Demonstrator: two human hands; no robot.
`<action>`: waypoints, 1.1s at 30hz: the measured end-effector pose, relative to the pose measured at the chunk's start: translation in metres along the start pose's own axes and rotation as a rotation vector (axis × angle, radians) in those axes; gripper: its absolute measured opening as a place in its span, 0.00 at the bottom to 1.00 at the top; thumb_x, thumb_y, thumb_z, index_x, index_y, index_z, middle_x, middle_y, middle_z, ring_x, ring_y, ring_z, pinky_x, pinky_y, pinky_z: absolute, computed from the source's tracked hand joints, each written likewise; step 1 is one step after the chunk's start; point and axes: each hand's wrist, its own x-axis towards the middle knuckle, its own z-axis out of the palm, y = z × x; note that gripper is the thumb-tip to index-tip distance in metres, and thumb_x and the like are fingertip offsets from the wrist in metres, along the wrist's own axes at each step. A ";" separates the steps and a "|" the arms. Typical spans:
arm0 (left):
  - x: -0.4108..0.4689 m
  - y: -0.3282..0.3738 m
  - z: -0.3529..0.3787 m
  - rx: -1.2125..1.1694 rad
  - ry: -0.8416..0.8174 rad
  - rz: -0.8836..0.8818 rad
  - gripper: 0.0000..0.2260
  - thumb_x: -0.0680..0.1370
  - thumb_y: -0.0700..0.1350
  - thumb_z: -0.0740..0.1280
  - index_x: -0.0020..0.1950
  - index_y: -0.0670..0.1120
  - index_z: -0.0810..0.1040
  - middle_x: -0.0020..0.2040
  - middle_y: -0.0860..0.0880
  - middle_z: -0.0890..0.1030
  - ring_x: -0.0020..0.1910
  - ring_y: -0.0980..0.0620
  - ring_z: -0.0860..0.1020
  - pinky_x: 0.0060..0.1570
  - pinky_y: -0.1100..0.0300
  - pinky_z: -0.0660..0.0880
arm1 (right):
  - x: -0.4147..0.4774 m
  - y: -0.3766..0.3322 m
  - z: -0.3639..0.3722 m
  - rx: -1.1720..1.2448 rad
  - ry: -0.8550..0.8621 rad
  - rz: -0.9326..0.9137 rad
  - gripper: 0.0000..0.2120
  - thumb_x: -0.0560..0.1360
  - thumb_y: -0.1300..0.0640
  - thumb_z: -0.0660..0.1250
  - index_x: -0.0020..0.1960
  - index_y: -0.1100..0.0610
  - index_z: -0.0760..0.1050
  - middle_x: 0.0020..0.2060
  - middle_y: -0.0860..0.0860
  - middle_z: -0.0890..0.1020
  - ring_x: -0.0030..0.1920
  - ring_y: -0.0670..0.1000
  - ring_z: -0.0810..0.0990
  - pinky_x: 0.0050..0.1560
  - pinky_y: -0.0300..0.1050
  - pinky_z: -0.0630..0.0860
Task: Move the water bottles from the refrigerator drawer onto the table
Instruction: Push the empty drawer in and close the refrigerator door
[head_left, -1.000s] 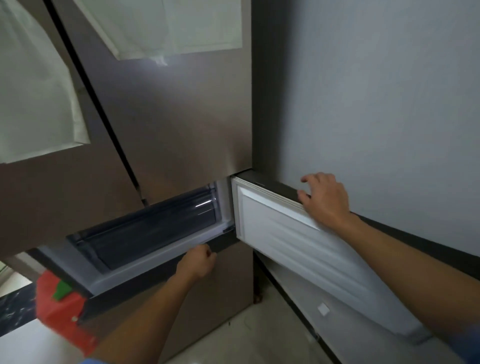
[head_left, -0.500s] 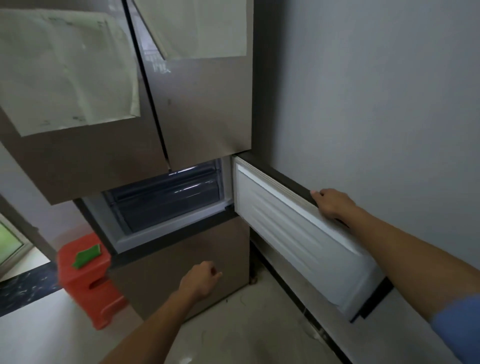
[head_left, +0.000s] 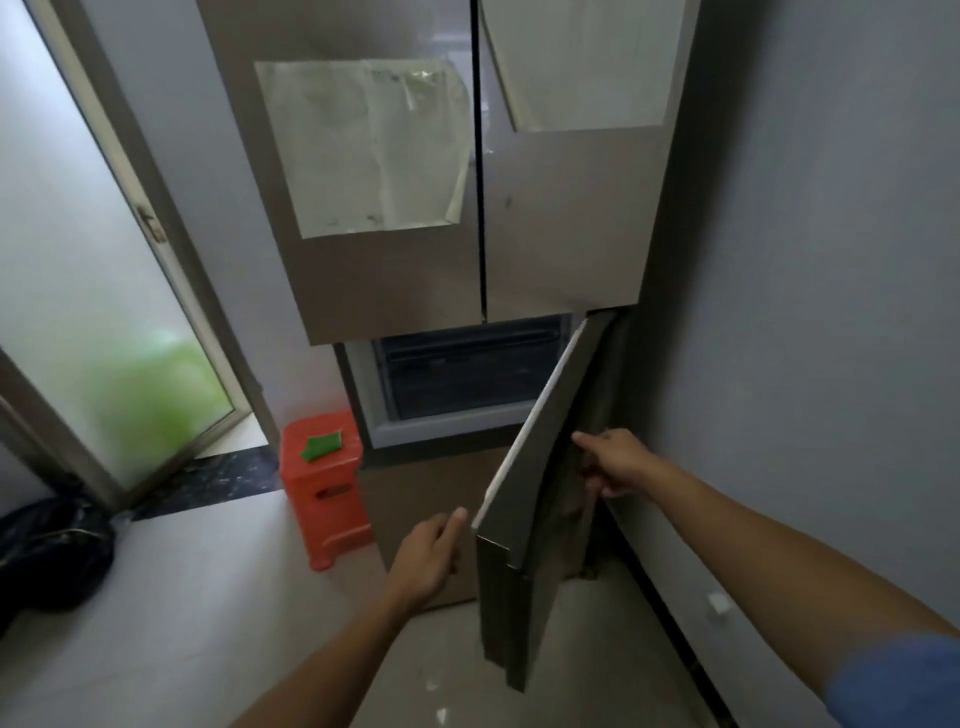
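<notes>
Hands open, holding nothing: left hand (head_left: 423, 558) has straight fingers just beside the door (head_left: 524, 499) edge, right hand (head_left: 618, 462) lies on its outer face. Water bottles unseen; drawer (head_left: 467, 371) dark, far inside. Risk: swinging door pinches left fingers, blocks drawer.

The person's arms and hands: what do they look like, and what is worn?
Both forearms are bare. A blue sleeve shows on the right arm, at the lower right corner; none shows on the left arm. The left hand and right hand wear no visible glove, watch or ring.
</notes>
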 end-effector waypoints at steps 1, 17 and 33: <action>-0.002 -0.003 -0.007 -0.079 0.049 -0.032 0.23 0.82 0.55 0.54 0.47 0.38 0.78 0.39 0.42 0.80 0.35 0.49 0.77 0.37 0.56 0.73 | 0.002 -0.006 0.013 0.020 -0.036 0.007 0.23 0.78 0.44 0.64 0.58 0.65 0.73 0.39 0.60 0.80 0.29 0.54 0.78 0.24 0.38 0.70; 0.114 -0.013 -0.120 -0.462 0.384 -0.184 0.23 0.82 0.59 0.47 0.70 0.48 0.66 0.58 0.48 0.75 0.54 0.48 0.74 0.46 0.55 0.74 | 0.123 -0.091 0.128 -0.160 -0.178 -0.205 0.16 0.80 0.47 0.63 0.54 0.61 0.75 0.34 0.54 0.76 0.32 0.54 0.79 0.23 0.40 0.70; 0.267 -0.021 -0.159 -0.258 0.566 -0.194 0.30 0.73 0.57 0.70 0.70 0.50 0.64 0.67 0.48 0.74 0.65 0.46 0.74 0.65 0.45 0.72 | 0.226 -0.141 0.157 -0.444 -0.093 -0.366 0.26 0.79 0.43 0.61 0.27 0.56 0.68 0.29 0.50 0.75 0.38 0.54 0.77 0.39 0.46 0.68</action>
